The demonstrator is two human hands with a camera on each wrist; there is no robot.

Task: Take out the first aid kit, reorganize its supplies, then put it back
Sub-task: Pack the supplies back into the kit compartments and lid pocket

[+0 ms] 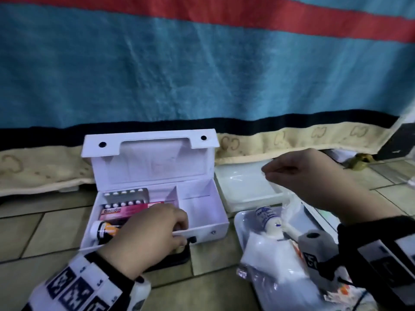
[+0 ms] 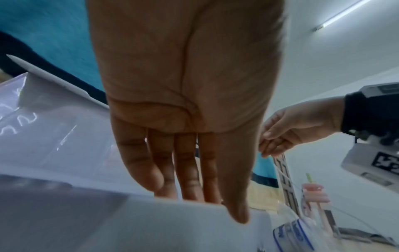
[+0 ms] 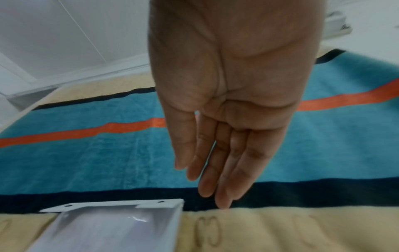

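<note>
Head view: left fingers (image 1: pixel 179 218) clamp the box (image 1: pixel 208 232) by its front wall; right fingers (image 1: pixel 269 170) pinch the strip (image 2: pixel 281 168). We should lower it flat into the right compartment (image 1: pixel 199 212).
</note>
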